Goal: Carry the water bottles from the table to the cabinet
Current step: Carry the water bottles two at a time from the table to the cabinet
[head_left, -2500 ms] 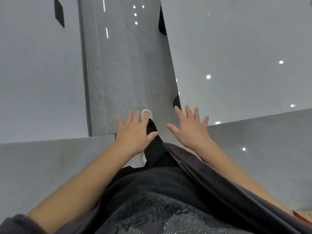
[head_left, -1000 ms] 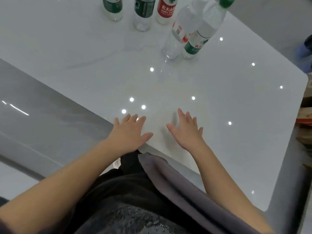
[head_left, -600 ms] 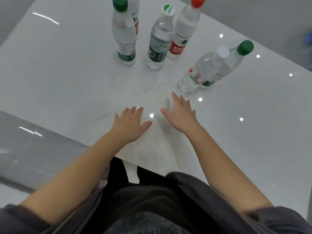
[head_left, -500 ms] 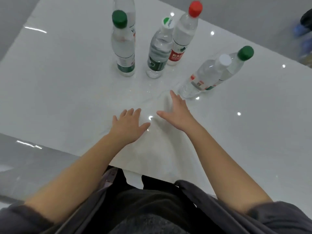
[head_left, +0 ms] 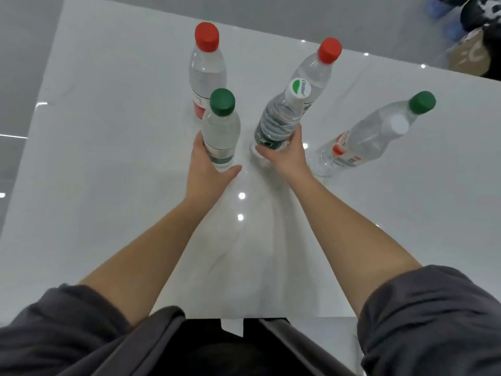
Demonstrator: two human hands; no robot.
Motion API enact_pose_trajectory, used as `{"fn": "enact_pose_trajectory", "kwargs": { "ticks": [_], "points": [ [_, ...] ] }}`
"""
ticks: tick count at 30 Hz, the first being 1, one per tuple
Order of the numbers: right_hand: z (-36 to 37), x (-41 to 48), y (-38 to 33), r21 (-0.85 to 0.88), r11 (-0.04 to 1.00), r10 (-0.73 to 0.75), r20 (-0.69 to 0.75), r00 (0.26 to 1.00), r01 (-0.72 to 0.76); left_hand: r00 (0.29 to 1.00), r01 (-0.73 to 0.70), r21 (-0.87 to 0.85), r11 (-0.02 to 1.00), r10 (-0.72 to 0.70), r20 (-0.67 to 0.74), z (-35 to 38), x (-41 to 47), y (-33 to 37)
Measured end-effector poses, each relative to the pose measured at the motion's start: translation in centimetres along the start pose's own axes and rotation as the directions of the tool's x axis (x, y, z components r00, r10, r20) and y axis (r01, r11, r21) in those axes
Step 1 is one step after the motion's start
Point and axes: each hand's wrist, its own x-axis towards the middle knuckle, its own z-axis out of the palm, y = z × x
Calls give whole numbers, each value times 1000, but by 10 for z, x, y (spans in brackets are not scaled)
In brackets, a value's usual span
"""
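Several clear water bottles stand on a glossy white table [head_left: 108, 185]. My left hand [head_left: 207, 166] wraps the base of a green-capped bottle [head_left: 221, 128]. Around the lower part of a white-capped bottle [head_left: 282, 118] with a dark green label sits my right hand [head_left: 284, 156]. Both bottles still rest on the table. Behind them stand two red-capped bottles [head_left: 207, 66] [head_left: 320, 69]. To the right are a white-capped bottle [head_left: 360, 145] with a red label and, right behind it, a green-capped bottle [head_left: 401, 112]. No cabinet is in view.
Grey floor surrounds the table on the left and far side. A brown bag [head_left: 469, 55] and dark items lie on the floor at the top right. The table's near edge is against my body.
I have stepped up to the table. Both hands went from flat and open above the tabletop to reaching forward and closing around the two nearest bottles.
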Motion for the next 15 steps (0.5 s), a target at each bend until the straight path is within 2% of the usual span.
{"fn": "enact_pose_trajectory", "kwargs": {
  "ticks": [6,10,15],
  "points": [
    [7,5,8,-66,998,-22,-36,999,19,1000,-3,-46,999,4,25,-10,22,-1],
    [0,-28,26,-78,996,35,-35,999,-37,996,-12,18,1000,10,91,-15,14,-4],
    [-7,-95,46,-51,993,95,-124,988,-102,971,-47,60,997,31,238,-19,-17,-22]
  ]
}}
